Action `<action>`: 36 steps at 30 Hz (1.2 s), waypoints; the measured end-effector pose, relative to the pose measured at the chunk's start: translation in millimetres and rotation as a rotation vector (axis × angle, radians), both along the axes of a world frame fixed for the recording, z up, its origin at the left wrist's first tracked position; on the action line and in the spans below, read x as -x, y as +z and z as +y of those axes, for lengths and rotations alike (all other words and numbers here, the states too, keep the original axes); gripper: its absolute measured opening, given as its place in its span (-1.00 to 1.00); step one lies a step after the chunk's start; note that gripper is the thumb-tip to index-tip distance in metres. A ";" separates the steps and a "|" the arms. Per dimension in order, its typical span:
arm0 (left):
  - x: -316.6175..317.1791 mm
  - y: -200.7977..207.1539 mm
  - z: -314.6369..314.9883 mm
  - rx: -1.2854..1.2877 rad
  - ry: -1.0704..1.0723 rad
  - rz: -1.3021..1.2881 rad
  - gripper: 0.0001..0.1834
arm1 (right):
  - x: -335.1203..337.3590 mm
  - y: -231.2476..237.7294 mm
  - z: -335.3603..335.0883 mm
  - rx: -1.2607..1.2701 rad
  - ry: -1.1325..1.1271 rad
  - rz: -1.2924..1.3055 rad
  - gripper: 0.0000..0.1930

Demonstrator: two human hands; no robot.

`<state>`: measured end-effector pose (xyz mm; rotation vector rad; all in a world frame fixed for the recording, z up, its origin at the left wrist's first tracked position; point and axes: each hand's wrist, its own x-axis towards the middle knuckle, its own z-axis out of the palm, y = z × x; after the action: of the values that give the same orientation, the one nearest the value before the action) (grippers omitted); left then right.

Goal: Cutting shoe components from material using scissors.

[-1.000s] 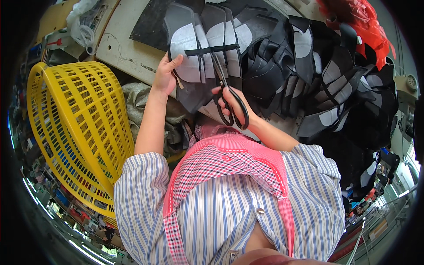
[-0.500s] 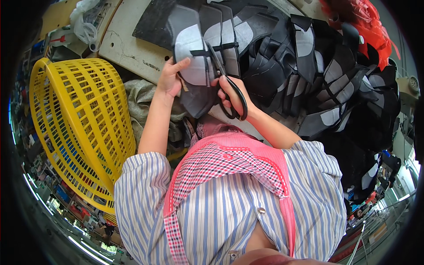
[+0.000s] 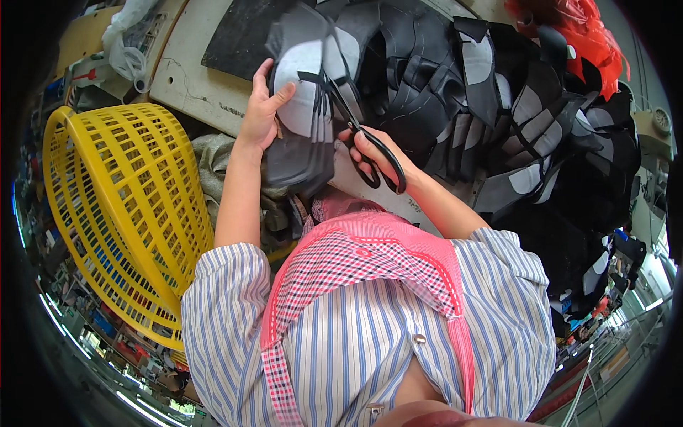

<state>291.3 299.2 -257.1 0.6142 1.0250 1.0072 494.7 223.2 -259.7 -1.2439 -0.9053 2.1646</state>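
My left hand point(image 3: 262, 110) grips the left edge of a stack of dark grey cut fabric pieces with pale patches point(image 3: 307, 107), held at the near edge of the white worktable point(image 3: 192, 78). My right hand point(image 3: 371, 151) holds black-handled scissors point(image 3: 370, 142) with fingers through the loops. The blades point up and left and meet a thin black strip on the top piece of the stack. Both forearms come up from my striped shirt and pink checked apron.
A yellow plastic basket point(image 3: 121, 206) stands at my left. A large heap of black and grey cut pieces point(image 3: 512, 121) covers the table to the right, with red fabric point(image 3: 576, 35) behind it. A white plastic bag point(image 3: 128, 50) lies far left.
The stack and both hands have shifted slightly down and toward me. The scissors have swung from lying across the pieces to pointing up into the strip on the top piece.
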 end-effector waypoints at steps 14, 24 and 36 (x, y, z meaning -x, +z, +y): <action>-15.8 -13.7 -13.2 0.088 0.096 -0.136 -0.57 | 15.9 -12.9 -2.8 0.011 -0.192 0.104 -0.58; -36.2 -19.6 -21.7 -0.202 0.262 0.259 -0.58 | 2.2 -21.6 -4.9 0.090 -0.190 -0.024 -0.54; -27.4 -17.9 17.0 -0.312 0.125 0.648 -0.28 | 14.6 -26.0 7.1 0.130 -0.183 0.015 -0.49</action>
<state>318.7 316.2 -274.9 1.1946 1.4953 1.1149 480.1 230.4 -285.7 -1.3151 -0.6261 2.1113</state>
